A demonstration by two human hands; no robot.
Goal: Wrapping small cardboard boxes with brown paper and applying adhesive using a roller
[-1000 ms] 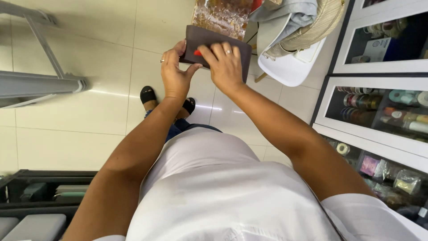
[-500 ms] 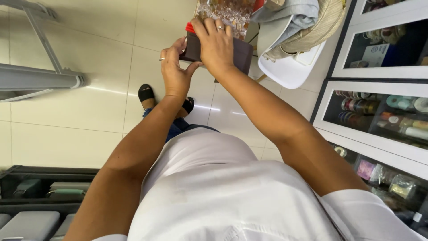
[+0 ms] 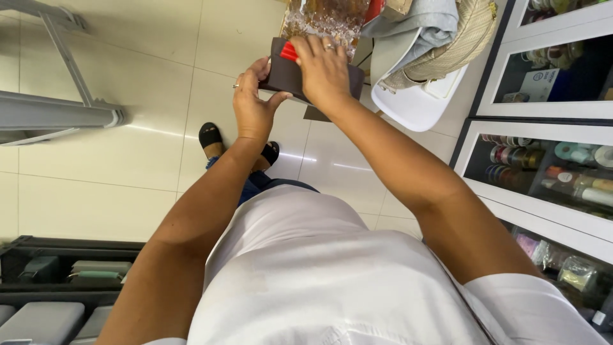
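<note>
We stand on a pale tiled floor (image 3: 128,160) in what looks like a small shop. The landmark for us is the white chair (image 3: 415,102): a grey cloth (image 3: 421,19) and a woven bag (image 3: 460,35) lie on it. To the right of the chair there are glass cabinets (image 3: 543,160) with ribbon rolls inside. Far to the left of the chair we see a grey metal frame (image 3: 57,118). Just left of the chair, leaning behind our hands, is a shiny patterned sheet (image 3: 325,16).

We hold a brown sheet (image 3: 287,73) in the air, just left of the chair and above the floor. Our left hand (image 3: 252,105) grips its lower left edge, thumb on the near face and fingers behind it. Our right hand (image 3: 325,70) lies flat over the middle of the sheet, and its fingers close on a small red tool (image 3: 289,51) that is pressed against the upper part of the sheet.

We judge that the sheet is light, thin and rather stiff, like card or leatherette, because it keeps flat while it is held by one edge. It can bend or crease if it is squeezed, so the edge is the good place to take it. The red tool looks small, hard and smooth, so it may slip between the fingers.
</note>
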